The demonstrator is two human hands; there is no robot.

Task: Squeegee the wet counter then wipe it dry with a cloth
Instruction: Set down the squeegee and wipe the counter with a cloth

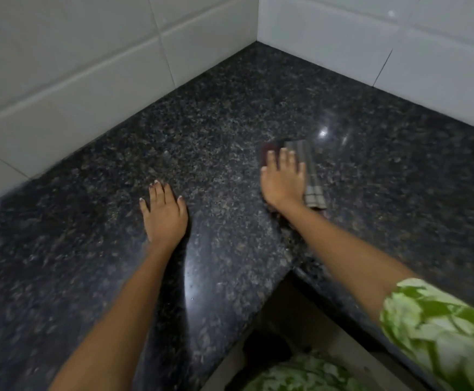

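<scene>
A dark speckled granite counter [230,114] runs into a tiled corner. My right hand [282,180] lies flat, palm down, on a folded grey striped cloth [309,176] with a reddish edge, pressing it against the counter right of centre. The cloth shows beyond my fingertips and along the hand's right side; the rest is hidden under the palm. My left hand [164,214] rests flat on the bare counter to the left, fingers spread, holding nothing. No squeegee is in view.
White wall tiles [75,66] border the counter on the left and at the back right [385,38]. The counter's inner edge [289,273] forms a corner near my body, with a dark gap below. My green patterned sleeve [439,328] is at the lower right.
</scene>
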